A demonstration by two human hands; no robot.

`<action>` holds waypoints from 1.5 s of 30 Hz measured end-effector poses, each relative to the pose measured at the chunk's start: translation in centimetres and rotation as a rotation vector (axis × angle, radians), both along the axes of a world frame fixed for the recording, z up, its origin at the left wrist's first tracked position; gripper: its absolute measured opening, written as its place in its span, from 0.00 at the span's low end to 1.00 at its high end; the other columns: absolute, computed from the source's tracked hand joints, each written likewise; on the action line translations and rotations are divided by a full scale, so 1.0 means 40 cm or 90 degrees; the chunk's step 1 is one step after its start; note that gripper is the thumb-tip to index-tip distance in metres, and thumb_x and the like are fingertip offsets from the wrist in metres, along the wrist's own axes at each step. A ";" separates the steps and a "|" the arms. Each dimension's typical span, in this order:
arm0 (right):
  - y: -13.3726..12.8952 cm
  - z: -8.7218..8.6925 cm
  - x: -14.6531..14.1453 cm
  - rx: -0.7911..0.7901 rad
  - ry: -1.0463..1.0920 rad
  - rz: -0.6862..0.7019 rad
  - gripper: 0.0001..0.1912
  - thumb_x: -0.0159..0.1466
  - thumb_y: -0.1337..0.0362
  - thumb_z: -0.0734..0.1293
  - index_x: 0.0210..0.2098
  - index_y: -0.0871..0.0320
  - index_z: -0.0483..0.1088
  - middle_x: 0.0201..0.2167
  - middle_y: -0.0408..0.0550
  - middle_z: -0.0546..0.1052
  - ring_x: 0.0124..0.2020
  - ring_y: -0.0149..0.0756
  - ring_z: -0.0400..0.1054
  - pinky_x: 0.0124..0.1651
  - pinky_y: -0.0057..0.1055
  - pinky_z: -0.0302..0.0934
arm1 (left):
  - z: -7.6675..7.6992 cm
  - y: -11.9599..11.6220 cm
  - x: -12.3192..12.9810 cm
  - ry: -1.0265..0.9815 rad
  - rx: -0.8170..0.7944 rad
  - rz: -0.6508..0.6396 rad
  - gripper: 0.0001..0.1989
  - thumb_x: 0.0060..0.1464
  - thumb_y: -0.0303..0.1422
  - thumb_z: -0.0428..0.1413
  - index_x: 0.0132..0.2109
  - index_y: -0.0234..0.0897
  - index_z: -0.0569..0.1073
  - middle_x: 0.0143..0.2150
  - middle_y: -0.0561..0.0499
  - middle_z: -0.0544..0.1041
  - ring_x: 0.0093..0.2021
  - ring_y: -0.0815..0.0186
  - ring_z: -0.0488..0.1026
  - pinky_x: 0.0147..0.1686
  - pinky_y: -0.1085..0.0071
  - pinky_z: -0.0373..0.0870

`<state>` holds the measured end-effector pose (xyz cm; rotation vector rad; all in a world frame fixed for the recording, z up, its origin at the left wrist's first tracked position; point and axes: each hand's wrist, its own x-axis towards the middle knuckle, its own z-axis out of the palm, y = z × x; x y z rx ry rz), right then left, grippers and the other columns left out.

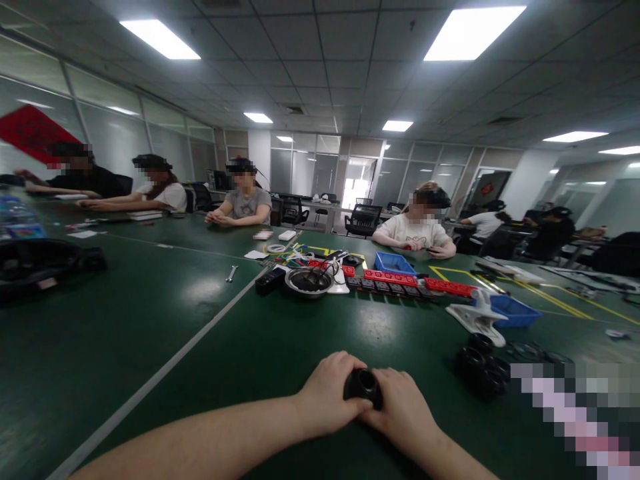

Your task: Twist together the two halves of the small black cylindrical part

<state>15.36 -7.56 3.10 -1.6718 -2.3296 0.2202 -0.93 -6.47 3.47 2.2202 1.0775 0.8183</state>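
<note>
Between my two hands is a black, rounded part with a round hole in its top (361, 393); its exact kind I cannot make out. My left hand (331, 393) wraps round its left side, the thumb across the front. From the right, my right hand (403, 403) closes on the same part, and the thumbs nearly meet. The lower part of it is hidden by my fingers. On the table to the right sits a cluster of similar-looking black round parts (483, 367), with thin dark rings or cables (537, 352) beside it.
Across the green table (165, 293) stand a metal bowl (309, 283), red and black power strips (390, 283), a white clamp (480, 317) and blue trays (395, 262). A wrench (231, 273) lies left of centre. A black bag-like object (45, 263) is far left. Several people sit around.
</note>
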 end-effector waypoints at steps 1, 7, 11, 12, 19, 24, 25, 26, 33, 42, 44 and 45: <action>-0.001 0.004 0.002 -0.001 0.008 0.012 0.16 0.49 0.57 0.68 0.33 0.60 0.69 0.33 0.51 0.73 0.36 0.45 0.65 0.39 0.38 0.54 | 0.001 0.004 -0.004 -0.004 -0.002 -0.017 0.19 0.40 0.29 0.63 0.42 0.36 0.69 0.40 0.51 0.69 0.42 0.62 0.66 0.43 0.68 0.62; 0.022 0.025 0.056 -0.193 0.187 0.193 0.18 0.49 0.62 0.70 0.40 0.58 0.69 0.37 0.46 0.69 0.40 0.40 0.63 0.42 0.32 0.56 | 0.006 0.031 -0.028 -0.009 -0.023 -0.152 0.22 0.42 0.29 0.64 0.46 0.39 0.68 0.39 0.53 0.68 0.40 0.64 0.66 0.40 0.72 0.63; 0.037 0.021 0.077 -0.222 0.210 0.201 0.14 0.49 0.64 0.70 0.36 0.59 0.70 0.34 0.44 0.69 0.37 0.38 0.63 0.39 0.31 0.56 | 0.005 0.033 -0.028 -0.002 -0.041 -0.160 0.23 0.41 0.29 0.64 0.46 0.41 0.68 0.39 0.53 0.67 0.38 0.66 0.66 0.37 0.73 0.63; 0.038 0.016 0.075 -0.214 0.210 0.184 0.15 0.48 0.65 0.71 0.36 0.60 0.70 0.32 0.43 0.69 0.36 0.37 0.63 0.38 0.30 0.55 | 0.004 0.029 -0.025 0.000 -0.044 -0.147 0.22 0.41 0.30 0.64 0.46 0.41 0.69 0.39 0.54 0.67 0.37 0.66 0.65 0.36 0.73 0.62; 0.009 -0.020 0.020 -0.090 0.129 0.021 0.14 0.45 0.62 0.72 0.28 0.60 0.66 0.28 0.44 0.71 0.30 0.35 0.63 0.31 0.28 0.53 | -0.005 -0.016 0.004 -0.027 -0.061 -0.001 0.19 0.39 0.28 0.64 0.41 0.38 0.69 0.37 0.53 0.68 0.38 0.64 0.65 0.38 0.71 0.61; -0.006 -0.010 0.003 0.009 0.025 -0.004 0.14 0.48 0.58 0.69 0.31 0.60 0.68 0.31 0.49 0.73 0.35 0.43 0.64 0.38 0.36 0.53 | -0.005 -0.005 0.003 -0.034 -0.064 -0.020 0.19 0.39 0.26 0.63 0.41 0.37 0.69 0.37 0.53 0.68 0.38 0.64 0.65 0.39 0.70 0.62; -0.005 -0.006 0.006 0.007 0.029 0.006 0.16 0.47 0.57 0.70 0.32 0.60 0.68 0.33 0.49 0.72 0.36 0.43 0.64 0.39 0.37 0.53 | -0.004 0.003 0.000 -0.033 -0.063 -0.034 0.19 0.39 0.27 0.63 0.41 0.37 0.69 0.38 0.53 0.68 0.38 0.64 0.65 0.39 0.70 0.62; -0.002 -0.002 0.010 -0.010 0.045 0.022 0.18 0.46 0.57 0.70 0.33 0.60 0.68 0.34 0.49 0.72 0.36 0.43 0.63 0.40 0.37 0.53 | -0.003 0.010 -0.003 -0.032 -0.063 -0.052 0.19 0.39 0.27 0.63 0.42 0.37 0.69 0.38 0.53 0.68 0.38 0.64 0.65 0.40 0.70 0.62; 0.032 0.027 0.066 -0.221 0.199 0.206 0.20 0.47 0.60 0.72 0.40 0.56 0.70 0.38 0.45 0.68 0.42 0.41 0.62 0.45 0.34 0.56 | -0.001 0.038 -0.026 -0.034 -0.029 -0.178 0.24 0.41 0.29 0.64 0.47 0.40 0.68 0.43 0.51 0.66 0.44 0.63 0.65 0.46 0.69 0.61; 0.024 0.019 0.060 -0.200 0.192 0.175 0.21 0.44 0.64 0.74 0.38 0.57 0.71 0.34 0.43 0.69 0.39 0.39 0.63 0.41 0.31 0.56 | 0.008 0.013 -0.014 0.035 -0.065 -0.105 0.22 0.40 0.31 0.65 0.44 0.40 0.70 0.36 0.54 0.65 0.35 0.66 0.64 0.35 0.73 0.61; 0.018 0.006 0.045 -0.170 0.161 0.111 0.20 0.42 0.62 0.74 0.34 0.59 0.70 0.32 0.43 0.70 0.35 0.37 0.63 0.36 0.29 0.56 | 0.006 0.003 -0.007 0.033 -0.075 -0.068 0.21 0.39 0.31 0.64 0.43 0.39 0.70 0.35 0.54 0.65 0.35 0.66 0.64 0.35 0.73 0.61; 0.014 0.000 0.036 -0.144 0.138 0.075 0.19 0.42 0.61 0.74 0.32 0.60 0.69 0.31 0.44 0.71 0.33 0.37 0.64 0.34 0.29 0.56 | 0.005 -0.001 -0.004 0.028 -0.076 -0.047 0.20 0.39 0.30 0.64 0.42 0.39 0.70 0.35 0.54 0.65 0.36 0.65 0.64 0.35 0.72 0.61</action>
